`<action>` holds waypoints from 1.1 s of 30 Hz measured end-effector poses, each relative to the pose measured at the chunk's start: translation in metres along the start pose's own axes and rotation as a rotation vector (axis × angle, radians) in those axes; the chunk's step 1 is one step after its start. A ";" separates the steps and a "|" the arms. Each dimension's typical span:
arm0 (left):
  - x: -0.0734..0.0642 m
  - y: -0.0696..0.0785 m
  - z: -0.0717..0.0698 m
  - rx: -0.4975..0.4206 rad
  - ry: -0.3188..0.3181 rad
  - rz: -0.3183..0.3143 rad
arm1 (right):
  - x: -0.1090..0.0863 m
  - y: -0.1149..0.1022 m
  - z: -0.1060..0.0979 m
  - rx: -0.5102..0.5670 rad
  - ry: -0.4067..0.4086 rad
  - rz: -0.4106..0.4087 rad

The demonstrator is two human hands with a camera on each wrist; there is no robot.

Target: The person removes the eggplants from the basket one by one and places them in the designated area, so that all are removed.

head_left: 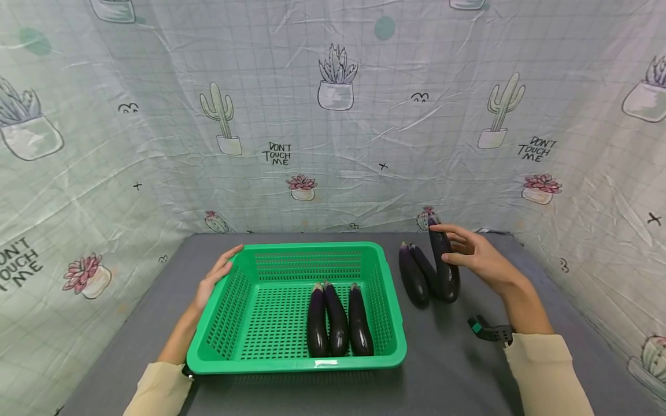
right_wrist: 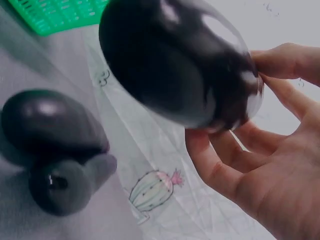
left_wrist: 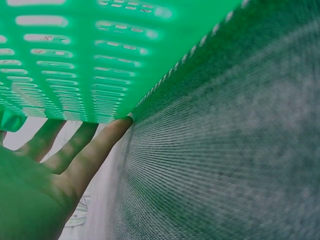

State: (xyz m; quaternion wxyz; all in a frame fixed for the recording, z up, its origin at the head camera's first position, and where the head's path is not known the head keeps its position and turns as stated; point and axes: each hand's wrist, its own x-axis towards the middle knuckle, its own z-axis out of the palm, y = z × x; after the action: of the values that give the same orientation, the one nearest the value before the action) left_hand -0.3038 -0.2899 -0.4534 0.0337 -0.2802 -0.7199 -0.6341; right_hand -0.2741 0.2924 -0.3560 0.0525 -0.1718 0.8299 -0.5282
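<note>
My right hand (head_left: 481,257) holds a glossy dark purple eggplant (head_left: 441,254) between thumb and fingers, raised and tilted with its stem end up. In the right wrist view, the eggplant's rounded end (right_wrist: 175,65) is close to the camera, and the fingers (right_wrist: 215,172) touch its side. Just left of it, two more eggplants (head_left: 413,277) lie side by side on the grey table. My left hand (head_left: 210,281) rests against the left side of a green plastic basket (head_left: 296,365). In the left wrist view its fingers (left_wrist: 95,152) stretch along the outer wall. Three eggplants (head_left: 338,323) lie inside the basket.
A pale curtain (head_left: 338,144) printed with cacti encloses the table at the back and sides. The grey table (head_left: 447,370) extends right of the basket. A black band (head_left: 491,331) is on my right wrist.
</note>
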 end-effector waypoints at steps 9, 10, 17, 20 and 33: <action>0.002 0.000 -0.001 0.060 0.023 -0.003 | -0.001 0.019 -0.014 -0.008 0.014 0.023; 0.002 0.000 0.000 0.061 0.023 -0.010 | -0.001 0.022 -0.016 -0.015 0.017 0.029; 0.003 -0.001 0.000 0.050 0.024 -0.010 | -0.002 0.033 -0.020 -0.031 0.019 0.042; 0.003 -0.001 0.000 0.049 0.021 -0.006 | -0.001 0.037 -0.020 -0.030 0.015 0.044; 0.000 0.001 0.000 -0.039 -0.002 -0.014 | 0.004 0.060 -0.022 -0.052 0.016 0.117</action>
State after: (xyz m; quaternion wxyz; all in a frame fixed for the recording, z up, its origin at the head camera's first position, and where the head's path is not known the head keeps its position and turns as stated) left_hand -0.3032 -0.2895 -0.4531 0.0231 -0.2764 -0.7094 -0.6479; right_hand -0.2972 0.3327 -0.3997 0.0721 -0.1198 0.8524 -0.5038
